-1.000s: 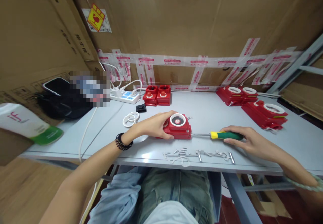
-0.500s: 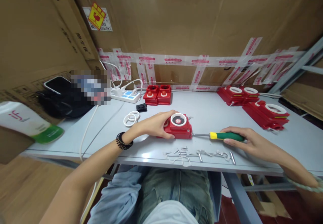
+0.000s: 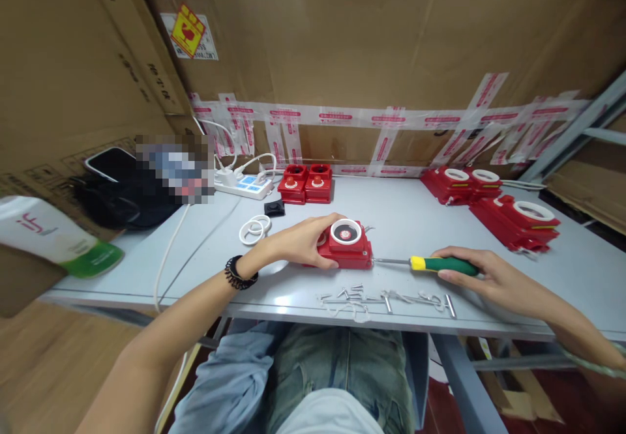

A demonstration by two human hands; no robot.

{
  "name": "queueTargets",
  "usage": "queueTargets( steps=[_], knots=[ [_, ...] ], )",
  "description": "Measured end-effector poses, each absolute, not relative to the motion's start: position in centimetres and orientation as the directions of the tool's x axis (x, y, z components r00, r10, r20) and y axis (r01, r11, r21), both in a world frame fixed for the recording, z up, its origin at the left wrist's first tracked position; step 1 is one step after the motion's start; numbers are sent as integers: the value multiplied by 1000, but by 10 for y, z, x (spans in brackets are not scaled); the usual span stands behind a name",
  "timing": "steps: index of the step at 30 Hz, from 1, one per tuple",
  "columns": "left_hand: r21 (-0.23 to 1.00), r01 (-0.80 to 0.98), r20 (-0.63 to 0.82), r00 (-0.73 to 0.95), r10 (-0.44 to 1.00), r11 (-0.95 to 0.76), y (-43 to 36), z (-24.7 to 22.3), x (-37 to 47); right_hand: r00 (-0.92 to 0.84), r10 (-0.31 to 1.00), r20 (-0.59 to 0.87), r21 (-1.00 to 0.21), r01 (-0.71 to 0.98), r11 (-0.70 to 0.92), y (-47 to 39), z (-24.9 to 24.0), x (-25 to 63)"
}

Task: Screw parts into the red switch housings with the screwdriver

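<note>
On the table, my left hand (image 3: 307,242) is closed around the left part of a red box (image 3: 355,256) with a white ring and a dark round centre on top. My right hand (image 3: 489,279) grips a screwdriver (image 3: 447,264) with a green and yellow handle. The screwdriver lies level, its shaft pointing left, and its tip is at the right side of the box. Whether the tip sits in a screw cannot be made out. Just in front of the box lie several loose screws (image 3: 353,292), thin metal rods (image 3: 450,306) and clear stringy bits.
Two white rings (image 3: 255,231) and a small black part (image 3: 274,208) lie left of the box. Behind are two small red units (image 3: 318,186) and a power strip (image 3: 247,186). More red boxes (image 3: 516,222) stand at right. A white and green carton (image 3: 59,238) is far left.
My right hand and the screwdriver have shifted slightly to the right, its tip staying close to the box. My left hand and the red box have not moved.
</note>
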State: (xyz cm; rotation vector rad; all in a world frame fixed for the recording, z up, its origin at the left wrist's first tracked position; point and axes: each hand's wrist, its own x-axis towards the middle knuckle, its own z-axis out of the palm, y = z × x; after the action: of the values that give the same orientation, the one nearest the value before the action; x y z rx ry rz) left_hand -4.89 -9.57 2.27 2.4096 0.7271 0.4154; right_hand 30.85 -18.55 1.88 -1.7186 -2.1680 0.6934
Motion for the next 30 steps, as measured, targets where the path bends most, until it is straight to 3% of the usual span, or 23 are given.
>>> queueTargets(
  steps=[9,14,16,18,21,25,30],
  knots=[
    [596,392,136,811,569,-701,-97,24,-49,-253,966,-48,-546,817,186,-186,20,312],
    [572,377,194,801,566,-729,-97,28,-53,-203,970,131,-617,749,240,-180,28,301],
    [560,378,233,783,577,-738,-96,31,-56,-141,981,135,-744,639,194,-173,30,287],
    [548,380,272,762,588,-745,-95,34,-59,-116,992,54,-923,374,94,-162,30,268],
    [548,393,287,741,607,-738,-92,38,-65,-161,987,-15,-997,73,-3,-144,29,236],
    [564,400,307,710,633,-722,-89,40,-73,-269,954,-132,-981,175,-86,-129,25,196],
    [561,384,347,695,629,-733,-86,38,-79,-210,972,-109,-952,303,-41,-121,18,173]
  ],
)
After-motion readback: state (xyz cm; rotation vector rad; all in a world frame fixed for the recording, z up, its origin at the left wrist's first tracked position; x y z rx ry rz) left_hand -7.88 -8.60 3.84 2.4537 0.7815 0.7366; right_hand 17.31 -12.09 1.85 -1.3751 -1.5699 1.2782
